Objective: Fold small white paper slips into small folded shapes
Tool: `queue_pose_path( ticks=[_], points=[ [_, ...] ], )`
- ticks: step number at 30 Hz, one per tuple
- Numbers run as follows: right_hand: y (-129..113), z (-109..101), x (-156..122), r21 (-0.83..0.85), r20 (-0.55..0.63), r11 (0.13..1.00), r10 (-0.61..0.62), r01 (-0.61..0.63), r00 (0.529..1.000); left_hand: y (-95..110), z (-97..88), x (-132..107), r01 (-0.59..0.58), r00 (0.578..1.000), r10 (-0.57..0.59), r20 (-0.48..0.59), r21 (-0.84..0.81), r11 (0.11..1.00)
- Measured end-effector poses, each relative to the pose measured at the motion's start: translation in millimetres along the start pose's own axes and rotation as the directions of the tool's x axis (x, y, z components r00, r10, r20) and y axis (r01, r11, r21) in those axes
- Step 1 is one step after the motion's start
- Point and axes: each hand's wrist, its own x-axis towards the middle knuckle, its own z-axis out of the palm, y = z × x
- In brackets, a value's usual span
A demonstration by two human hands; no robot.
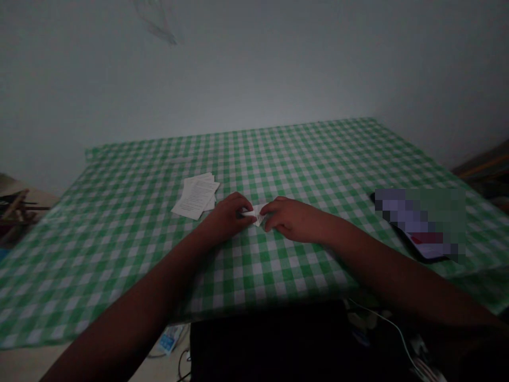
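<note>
So from the head view: the small paper [259,213] sits to the right of the pile of printed sheets [194,197] and a touch nearer the person, right in between the two hands. It looks folded, and what shows of it runs roughly left to right, with one corner poking toward the person. Most of its ends are covered, so don't hold me to that axis.

Left hand [230,213] is the one nearer the pile, just off its right side, with thumb and index finger pinching the paper's left end. Right hand [293,218] is farther right of the pile, fingers bent and touching the right end; can't tell if they're properly closed on it.

Room-wise, the checked surface [286,154] is pretty open beyond and to the right of the pile, back to the wall [254,74]. The phone [409,228] is well off to the pile's right, and the surface's front edge is on the pile's near side.
</note>
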Motion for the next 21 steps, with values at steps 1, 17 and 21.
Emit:
queue_pose_path(
  ticks=[1,17,21],
  points=[
    [0,0,1,0.006,-0.01,1.0,0.008,-0.008,1.0,-1,0.2,0,-0.002,1.0,0.002,-0.001,-0.005,1.0],
    [-1,12,3,-0.06,-0.06,0.996,0.068,-0.071,0.996,-1,0.0,-2,-0.023,1.0,0.024,-0.008,0.127,0.992],
    [-6,10,2,-0.12,-0.052,0.99,0.068,-0.074,0.996,-1,-1.6,-3,-0.094,0.995,0.089,0.034,0.198,0.976]
  ],
)
